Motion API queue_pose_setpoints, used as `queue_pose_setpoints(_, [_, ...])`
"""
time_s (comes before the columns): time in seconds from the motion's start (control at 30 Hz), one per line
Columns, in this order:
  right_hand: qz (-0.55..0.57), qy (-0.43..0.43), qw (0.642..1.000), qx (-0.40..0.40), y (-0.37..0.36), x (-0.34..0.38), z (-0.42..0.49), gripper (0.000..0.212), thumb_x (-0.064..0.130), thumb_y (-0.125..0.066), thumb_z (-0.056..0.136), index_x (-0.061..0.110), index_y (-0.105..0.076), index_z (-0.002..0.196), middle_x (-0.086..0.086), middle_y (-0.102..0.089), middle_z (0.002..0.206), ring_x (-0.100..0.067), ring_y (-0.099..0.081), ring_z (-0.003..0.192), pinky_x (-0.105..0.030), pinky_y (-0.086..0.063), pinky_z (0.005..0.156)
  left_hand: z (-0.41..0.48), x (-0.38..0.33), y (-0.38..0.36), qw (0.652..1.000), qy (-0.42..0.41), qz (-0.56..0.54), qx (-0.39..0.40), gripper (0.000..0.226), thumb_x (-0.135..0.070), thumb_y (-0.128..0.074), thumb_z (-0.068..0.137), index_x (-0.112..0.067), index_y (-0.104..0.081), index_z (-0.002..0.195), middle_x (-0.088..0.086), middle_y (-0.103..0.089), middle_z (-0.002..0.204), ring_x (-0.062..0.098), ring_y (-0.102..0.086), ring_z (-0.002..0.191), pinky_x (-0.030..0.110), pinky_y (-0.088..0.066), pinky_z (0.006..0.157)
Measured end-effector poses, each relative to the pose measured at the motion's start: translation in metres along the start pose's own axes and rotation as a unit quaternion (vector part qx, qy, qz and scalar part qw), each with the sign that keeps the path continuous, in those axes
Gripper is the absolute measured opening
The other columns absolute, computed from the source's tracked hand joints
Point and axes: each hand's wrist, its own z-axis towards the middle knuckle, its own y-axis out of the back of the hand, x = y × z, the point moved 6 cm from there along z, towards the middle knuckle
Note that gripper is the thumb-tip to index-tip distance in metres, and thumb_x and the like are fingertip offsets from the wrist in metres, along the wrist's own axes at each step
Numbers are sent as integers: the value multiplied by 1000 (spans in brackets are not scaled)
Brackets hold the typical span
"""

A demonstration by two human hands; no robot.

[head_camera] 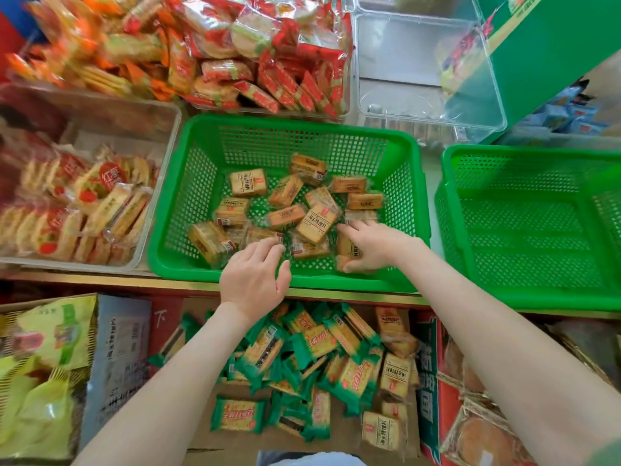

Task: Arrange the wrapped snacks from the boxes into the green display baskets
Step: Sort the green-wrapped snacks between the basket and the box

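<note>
Nearest, below the shelf edge: cardboard box [232, 442] of green- and tan-wrapped snacks. Over the green basket [188, 267] near rim, left hand [255, 274] spread loose, holding nothing. Further in, right hand [373, 247] seemingly clasping tan packets [349, 255] at the near-right corner. Just ahead of both, scattered cracker packets [285, 210], long axes every way; right hand nearer.

The shelf [431, 169] carries 2 green baskets along its front edge: the middle basket [188, 196] and the right basket [524, 230], with a narrow strip of bare shelf between them. A left clear tub [100, 102] sits just beside the middle basket. A back middle tub [349, 79] and a back right tub [430, 79] stand behind.
</note>
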Motion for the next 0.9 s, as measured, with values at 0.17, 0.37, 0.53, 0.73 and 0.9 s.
queue_pose_setpoints(0.17, [24, 25, 999, -37, 4, 1, -5, 77, 39, -51, 92, 18, -10, 154, -12, -26, 155, -29, -29, 139, -42, -30, 113, 2, -1, 0, 1000, 0, 5, 5, 44, -34, -35, 97, -10, -72, 99, 4, -70, 103, 22, -66, 91, 32, -51, 71])
queue_pose_setpoints(0.37, [4, -20, 1000, -3, -2, 0, -2, 98, 48, -67, 80, 10, -12, 152, -15, -21, 154, -33, -18, 142, -47, -19, 115, 2, -1, -1, 1000, 0, 15, 14, 43, -33, -35, 96, -10, -72, 90, 4, -70, 90, 23, -65, 78, 31, -48, 65])
queue_pose_setpoints(0.53, [100, -60, 993, -35, -5, -1, -5, 93, 44, -78, 73, 10, -25, 142, -14, -38, 140, -30, -39, 127, -46, -37, 107, 2, 1, -1, 1000, 7, 19, 19, 48, -34, -31, 98, -10, -72, 88, 4, -70, 87, 24, -65, 76, 31, -48, 63])
queue_pose_setpoints(0.73, [193, -59, 953, -228, 19, 9, -51, 55, 27, -76, 76, 14, -38, 114, -4, -54, 105, -23, -57, 90, -30, -45, 69, 3, 1, 2, 999, 24, 31, 27, 45, -31, -33, 97, -11, -71, 84, 4, -69, 84, 24, -65, 73, 30, -46, 61])
queue_pose_setpoints(0.9, [446, -76, 789, -416, 23, 11, -143, 61, 35, -79, 76, 22, -39, 120, 3, -52, 109, -14, -56, 94, -23, -49, 81, 4, 0, 1, 998, 25, 29, 55, 47, -30, -32, 97, -7, -71, 84, 8, -69, 85, 29, -64, 72, 32, -46, 60])
